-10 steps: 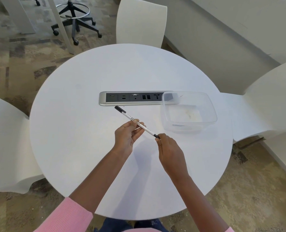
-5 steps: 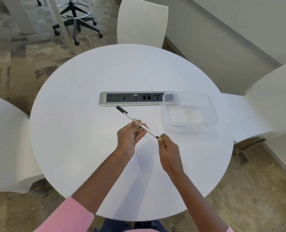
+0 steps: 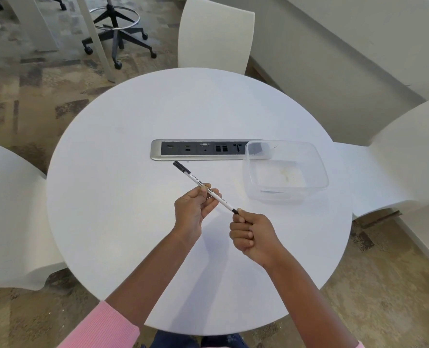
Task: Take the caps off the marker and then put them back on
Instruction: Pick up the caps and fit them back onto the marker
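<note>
The marker [image 3: 204,188] is thin and long, with a white barrel and small black print along it. Its far end has a black cap [image 3: 181,168], and this end points up and away toward the socket strip [image 3: 203,149]. The near end is also black, but I cannot tell if a cap sits there, because my fingers cover it.

A clear tub [image 3: 286,170] stands on the table [image 3: 123,197], at the right end of the socket strip and over its corner. It has only some pale smears on its bottom.

I hold the marker in the air above the table, in front of the socket strip. My left hand [image 3: 193,209] pinches the barrel at the middle, between thumb and fingertips. My right hand [image 3: 252,236] is curled into a fist, and its thumb and first finger close on the near black end.
</note>
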{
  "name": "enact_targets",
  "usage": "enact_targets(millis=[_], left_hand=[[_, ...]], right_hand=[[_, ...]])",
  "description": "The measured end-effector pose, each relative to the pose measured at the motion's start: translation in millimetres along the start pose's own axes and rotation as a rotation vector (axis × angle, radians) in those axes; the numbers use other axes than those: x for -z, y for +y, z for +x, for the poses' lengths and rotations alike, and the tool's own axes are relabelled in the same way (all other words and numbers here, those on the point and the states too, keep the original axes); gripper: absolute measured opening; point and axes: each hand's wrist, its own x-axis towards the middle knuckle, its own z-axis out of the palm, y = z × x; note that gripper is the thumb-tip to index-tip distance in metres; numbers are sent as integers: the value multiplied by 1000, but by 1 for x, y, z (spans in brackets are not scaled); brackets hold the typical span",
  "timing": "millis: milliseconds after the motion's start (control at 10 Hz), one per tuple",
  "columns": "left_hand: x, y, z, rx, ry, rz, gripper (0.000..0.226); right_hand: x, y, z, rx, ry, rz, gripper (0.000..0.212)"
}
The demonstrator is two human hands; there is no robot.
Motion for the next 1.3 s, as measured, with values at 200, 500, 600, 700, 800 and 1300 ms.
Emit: enact_targets(millis=[200,500,600,700,800,1300], left_hand=[[1,-1,-1,0,30,5,21],[2,3,-3,-35,85,-30,16],[1,2,-5,-27,80,-38,16],[-2,1,-8,-15,71,-37,16],[-3,1,-9,-11,71,-32,16],[-6,-1,-10,-40,32,14,19]], right_hand=[[0,2,1,-35,-4,90,46],[8,27,2,867,422,-1401,16],[7,26,0,1040,490,-1529,17],[5,25,-1,1136,503,-1549,14],[4,23,0,1116,493,-1479,16],[-5,17,-3,550,314,-676,43]])
